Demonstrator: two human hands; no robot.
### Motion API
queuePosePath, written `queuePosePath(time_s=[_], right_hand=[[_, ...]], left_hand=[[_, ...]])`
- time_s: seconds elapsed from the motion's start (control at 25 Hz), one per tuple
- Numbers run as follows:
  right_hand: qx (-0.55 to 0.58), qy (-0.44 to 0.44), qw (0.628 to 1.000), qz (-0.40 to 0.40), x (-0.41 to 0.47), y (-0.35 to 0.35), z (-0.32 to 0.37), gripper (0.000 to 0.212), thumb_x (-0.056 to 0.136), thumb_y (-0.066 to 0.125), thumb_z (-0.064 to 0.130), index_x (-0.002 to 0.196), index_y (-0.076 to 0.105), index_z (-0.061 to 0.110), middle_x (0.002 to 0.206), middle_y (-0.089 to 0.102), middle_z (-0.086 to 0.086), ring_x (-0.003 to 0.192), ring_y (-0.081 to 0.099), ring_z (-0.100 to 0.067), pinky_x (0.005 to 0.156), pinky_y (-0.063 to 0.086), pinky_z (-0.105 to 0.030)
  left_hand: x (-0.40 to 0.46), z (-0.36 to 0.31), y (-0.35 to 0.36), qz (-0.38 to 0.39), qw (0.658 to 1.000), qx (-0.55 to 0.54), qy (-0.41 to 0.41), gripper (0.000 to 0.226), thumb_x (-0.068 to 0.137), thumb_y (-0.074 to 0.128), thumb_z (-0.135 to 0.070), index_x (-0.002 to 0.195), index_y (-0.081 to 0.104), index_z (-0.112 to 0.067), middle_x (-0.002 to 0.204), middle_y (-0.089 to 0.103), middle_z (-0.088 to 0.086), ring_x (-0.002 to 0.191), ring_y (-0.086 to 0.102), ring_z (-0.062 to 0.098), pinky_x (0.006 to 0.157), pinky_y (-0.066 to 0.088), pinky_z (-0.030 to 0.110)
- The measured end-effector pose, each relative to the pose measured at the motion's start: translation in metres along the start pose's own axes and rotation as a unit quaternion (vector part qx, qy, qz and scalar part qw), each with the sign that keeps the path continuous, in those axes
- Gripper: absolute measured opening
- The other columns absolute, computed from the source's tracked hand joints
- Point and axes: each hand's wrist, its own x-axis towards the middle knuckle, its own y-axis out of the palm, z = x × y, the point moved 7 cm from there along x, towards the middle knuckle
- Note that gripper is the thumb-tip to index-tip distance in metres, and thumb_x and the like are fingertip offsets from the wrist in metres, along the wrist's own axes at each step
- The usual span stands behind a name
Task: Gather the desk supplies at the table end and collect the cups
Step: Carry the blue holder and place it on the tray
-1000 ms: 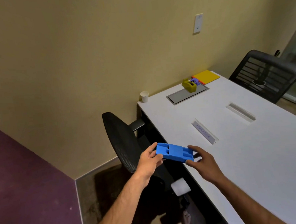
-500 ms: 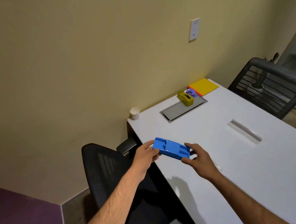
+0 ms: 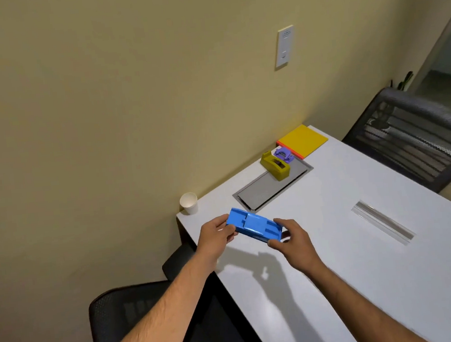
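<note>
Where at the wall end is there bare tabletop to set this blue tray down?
Bare white table lies between the paper cup and the grey hatch, under the blue tray, and between hatch and slot. It is crowded where the yellow tape dispenser, purple punch and yellow pad cluster.

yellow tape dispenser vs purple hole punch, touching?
Cannot tell. In the head view the purple hole punch sits right behind the yellow tape dispenser, overlapping it; no gap or contact shows.

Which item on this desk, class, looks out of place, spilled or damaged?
Nothing looks spilled or damaged. Only the white paper cup stands apart, upright at the table's corner, away from the yellow tape dispenser and yellow pad.
</note>
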Motion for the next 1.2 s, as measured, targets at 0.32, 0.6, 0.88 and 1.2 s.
queuePosePath(time_s=[0.32, 0.6, 0.88, 1.2], right_hand=[[-0.024, 0.030, 0.999, -0.023, 0.133, 0.025, -0.040, 0.054, 0.077, 0.079, 0.021, 0.127, 0.059, 0.016, 0.115, 0.057, 0.003, 0.086, 0.056, -0.010, 0.070, 0.044, -0.014], [-0.053, 0.044, 0.997, -0.031, 0.229, 0.076, -0.098, 0.070, 0.079, 0.078, 0.022, 0.142, 0.047, 0.014, 0.126, 0.053, -0.003, 0.105, 0.054, -0.015, 0.089, 0.050, -0.027], [-0.087, 0.039, 0.993, -0.070, 0.285, 0.115, -0.138, 0.058, 0.084, 0.073, 0.025, 0.136, 0.052, 0.011, 0.124, 0.055, -0.007, 0.103, 0.047, -0.010, 0.089, 0.042, -0.021], [-0.109, 0.037, 0.986, -0.122, 0.314, 0.134, -0.163, 0.057, 0.086, 0.071, 0.033, 0.135, 0.051, 0.014, 0.123, 0.055, -0.005, 0.110, 0.049, -0.017, 0.091, 0.046, -0.028]], left_hand=[[0.162, 0.011, 0.009, -0.034, 0.999, -0.004, -0.021, 0.035, 0.092, 0.062, -0.003, 0.127, 0.065, -0.006, 0.117, 0.072, 0.014, 0.085, 0.071, 0.013, 0.079, 0.058, 0.018], [0.287, 0.059, 0.010, -0.102, 0.994, 0.039, -0.015, 0.033, 0.089, 0.066, -0.013, 0.121, 0.070, -0.016, 0.114, 0.072, 0.005, 0.095, 0.073, 0.020, 0.078, 0.059, 0.023], [0.375, 0.085, 0.009, -0.117, 0.988, 0.104, 0.016, 0.029, 0.088, 0.065, -0.014, 0.115, 0.073, -0.017, 0.116, 0.071, 0.002, 0.107, 0.068, 0.021, 0.100, 0.054, 0.039], [0.425, 0.095, 0.023, -0.136, 0.985, 0.096, 0.046, 0.030, 0.088, 0.065, -0.008, 0.116, 0.071, -0.012, 0.104, 0.072, 0.002, 0.096, 0.069, 0.019, 0.096, 0.056, 0.036]])
